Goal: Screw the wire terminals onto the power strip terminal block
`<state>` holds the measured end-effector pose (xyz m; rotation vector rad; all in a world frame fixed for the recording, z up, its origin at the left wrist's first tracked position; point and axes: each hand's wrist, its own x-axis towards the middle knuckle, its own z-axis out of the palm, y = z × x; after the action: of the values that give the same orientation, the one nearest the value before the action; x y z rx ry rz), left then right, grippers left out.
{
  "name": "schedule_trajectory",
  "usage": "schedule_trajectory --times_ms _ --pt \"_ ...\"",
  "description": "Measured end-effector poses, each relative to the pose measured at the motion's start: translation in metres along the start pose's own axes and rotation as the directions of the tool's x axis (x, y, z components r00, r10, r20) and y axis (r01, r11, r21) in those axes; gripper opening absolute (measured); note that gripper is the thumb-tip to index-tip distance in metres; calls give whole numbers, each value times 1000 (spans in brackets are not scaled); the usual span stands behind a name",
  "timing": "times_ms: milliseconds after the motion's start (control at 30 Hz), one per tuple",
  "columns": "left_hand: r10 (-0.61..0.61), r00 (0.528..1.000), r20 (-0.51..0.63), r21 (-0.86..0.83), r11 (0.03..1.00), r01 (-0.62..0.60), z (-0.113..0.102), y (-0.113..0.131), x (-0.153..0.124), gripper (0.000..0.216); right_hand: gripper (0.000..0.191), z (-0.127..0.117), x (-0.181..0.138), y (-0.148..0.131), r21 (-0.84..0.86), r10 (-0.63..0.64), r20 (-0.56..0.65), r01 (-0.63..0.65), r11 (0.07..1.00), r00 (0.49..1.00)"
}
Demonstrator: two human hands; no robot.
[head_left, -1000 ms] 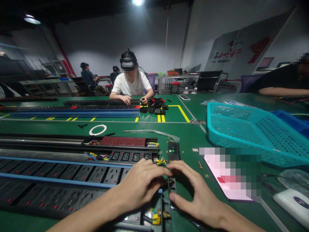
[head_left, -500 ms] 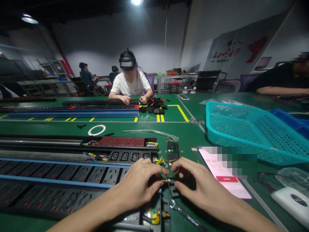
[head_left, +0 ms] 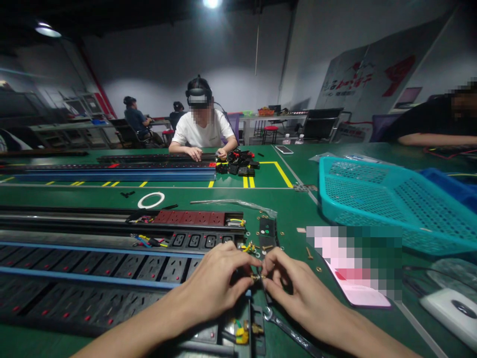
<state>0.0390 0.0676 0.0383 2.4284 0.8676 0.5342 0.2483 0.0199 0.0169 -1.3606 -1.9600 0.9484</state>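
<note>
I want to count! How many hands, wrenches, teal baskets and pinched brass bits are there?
hands: 2 (left hand, right hand)
brass fitting: 1
wrench: 1
teal basket: 1
total: 5

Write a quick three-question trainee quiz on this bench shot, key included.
1. What do the left hand and right hand pinch between them?
2. True or false: the wrench lies loose, held by neither hand.
3. What colour is the mesh basket on the right? A teal, B red, C white.

Key: 1. a small brass part; 2. true; 3. A.
</note>
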Motion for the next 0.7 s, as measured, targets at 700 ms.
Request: schedule_trajectory --times_ms 700 --pt "61 998 13 51 997 -62 -1 -1 1 38 4 3 3 11 163 6 39 -13 986 999"
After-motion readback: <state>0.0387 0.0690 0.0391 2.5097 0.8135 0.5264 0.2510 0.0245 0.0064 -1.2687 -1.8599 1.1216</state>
